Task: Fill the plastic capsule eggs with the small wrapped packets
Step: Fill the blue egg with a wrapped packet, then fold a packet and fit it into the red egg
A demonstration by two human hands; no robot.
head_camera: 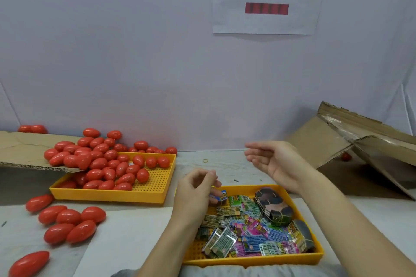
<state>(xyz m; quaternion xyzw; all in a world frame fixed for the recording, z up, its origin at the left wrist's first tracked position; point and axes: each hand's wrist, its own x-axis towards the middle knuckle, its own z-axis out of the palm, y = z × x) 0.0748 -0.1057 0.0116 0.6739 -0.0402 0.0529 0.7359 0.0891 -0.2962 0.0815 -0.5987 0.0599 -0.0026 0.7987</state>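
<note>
Left hand hovers over the far-left corner of the near yellow tray, fingers curled, a small blue-and-white packet pinched at the fingertips. Right hand raised above that tray's far edge, palm up, fingers spread, holding nothing.

Worktop: pale, backed by a plain wall panel; a printed sheet hangs on the panel.

Cardboard: one torn flap leans at the right end of the worktop, one red egg under it. Another sheet lies at the far-left edge, overhanging the far yellow tray.

Far yellow tray: left of centre, heaped with red capsule eggs, all closed; the heap spills over its back rim to the wall. Right third of its mesh floor bare.

Near yellow tray: at the front edge, its floor mostly covered with loose wrapped packets, with two dark banded bundles along the right side.

Loose eggs: a cluster on the front-left worktop, one more by the front-left corner.

Open room: a bare strip of worktop between the two trays and beyond the near tray, holding only a rubber band and a few small specks.
</note>
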